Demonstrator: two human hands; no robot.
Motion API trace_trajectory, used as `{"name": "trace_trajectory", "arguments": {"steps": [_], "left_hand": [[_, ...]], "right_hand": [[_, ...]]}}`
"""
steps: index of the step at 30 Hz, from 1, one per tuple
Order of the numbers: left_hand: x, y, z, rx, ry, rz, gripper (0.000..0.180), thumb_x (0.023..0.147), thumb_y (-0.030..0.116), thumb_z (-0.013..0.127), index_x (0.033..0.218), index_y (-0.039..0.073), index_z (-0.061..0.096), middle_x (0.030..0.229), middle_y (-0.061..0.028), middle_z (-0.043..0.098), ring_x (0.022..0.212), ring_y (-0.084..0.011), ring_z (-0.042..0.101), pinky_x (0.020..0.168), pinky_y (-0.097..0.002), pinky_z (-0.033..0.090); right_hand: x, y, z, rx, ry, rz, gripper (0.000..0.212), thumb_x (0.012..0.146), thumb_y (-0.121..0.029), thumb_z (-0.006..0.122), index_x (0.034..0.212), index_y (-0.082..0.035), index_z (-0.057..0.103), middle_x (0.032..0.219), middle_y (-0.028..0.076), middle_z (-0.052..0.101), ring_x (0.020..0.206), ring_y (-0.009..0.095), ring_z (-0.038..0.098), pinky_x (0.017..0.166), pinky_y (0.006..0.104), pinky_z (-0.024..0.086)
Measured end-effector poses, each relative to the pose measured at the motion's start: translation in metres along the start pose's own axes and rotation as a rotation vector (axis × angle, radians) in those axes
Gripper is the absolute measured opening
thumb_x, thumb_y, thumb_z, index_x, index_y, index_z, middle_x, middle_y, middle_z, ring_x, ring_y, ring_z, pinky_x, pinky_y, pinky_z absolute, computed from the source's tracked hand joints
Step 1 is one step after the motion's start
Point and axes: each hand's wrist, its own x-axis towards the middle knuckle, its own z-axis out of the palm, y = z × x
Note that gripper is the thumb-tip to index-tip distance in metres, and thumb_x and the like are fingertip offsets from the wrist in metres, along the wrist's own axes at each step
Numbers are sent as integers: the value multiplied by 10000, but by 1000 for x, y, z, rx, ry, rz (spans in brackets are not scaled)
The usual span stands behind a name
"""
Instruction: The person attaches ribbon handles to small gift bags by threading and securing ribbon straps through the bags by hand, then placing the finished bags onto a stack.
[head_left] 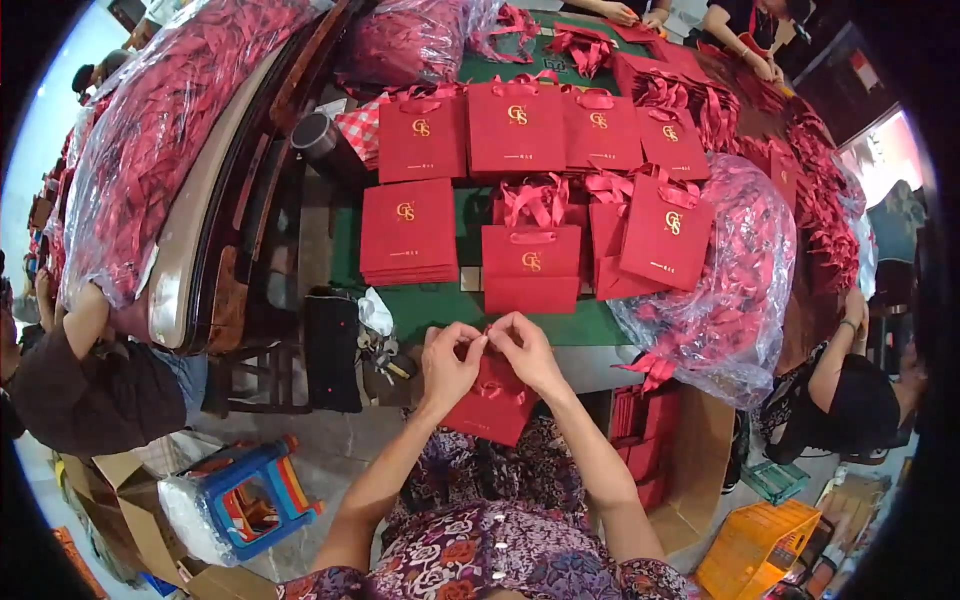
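A small red paper gift bag lies tilted over my lap, just below the table edge, with a loose red ribbon across it. My left hand and my right hand meet above this bag. Thumb and forefinger of each are pinched together, nearly touching, on a bit of red ribbon; its exact shape is mostly hidden by the fingertips. Just beyond my hands, on the green table top, stands a red bag with a folded lower part. A flat stack of red bags lies to its left.
Upright red bags line the back. A clear plastic sack of red ribbons bulges at the right table edge. At left stand a dark tumbler and wooden chair backs. Below are an open carton, yellow crate and blue stool. Other people work around.
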Motion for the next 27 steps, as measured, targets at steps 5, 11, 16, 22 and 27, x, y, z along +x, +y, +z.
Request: {"name": "trace_trajectory", "arguments": {"steps": [5,11,16,22,27], "left_hand": [[0,7,-3,44,-7,77,102,815,130,757,823,73,673,776,-46,678,792,-260,577,736,-389,457],[1,11,-5,99,-41,230,109,813,134,761,875,71,698,894,-52,679,833,-278,567,740,-398,451],[-3,-12,-17,-292,-245,118,598,904,96,665,1450,60,424,1369,-192,537,1257,-331,542,1063,-405,421],[-5,15,-36,-239,-564,118,736,882,164,707,1492,65,309,1363,-241,547,1253,-376,570,1011,-430,466],[-16,9,-54,-101,-654,154,840,894,215,706,1520,-42,208,1221,-308,618,1163,-425,610,963,-447,483]], "right_hand": [[-2,-1,2,92,-5,19,149,965,-137,637,977,10,623,881,20,662,801,104,610,747,278,506],[0,1,-7,96,-62,77,170,973,-131,615,1053,10,669,901,16,668,844,80,591,761,251,485],[-1,-32,-23,275,32,117,135,989,-147,596,1010,-41,677,806,-68,606,664,4,467,580,181,362],[9,-24,-29,222,134,-8,132,988,-121,611,1024,-19,685,796,-69,593,705,3,471,629,190,394],[25,-25,-50,115,310,-87,143,968,-109,626,1017,10,689,854,1,680,787,66,593,716,233,481]]}}
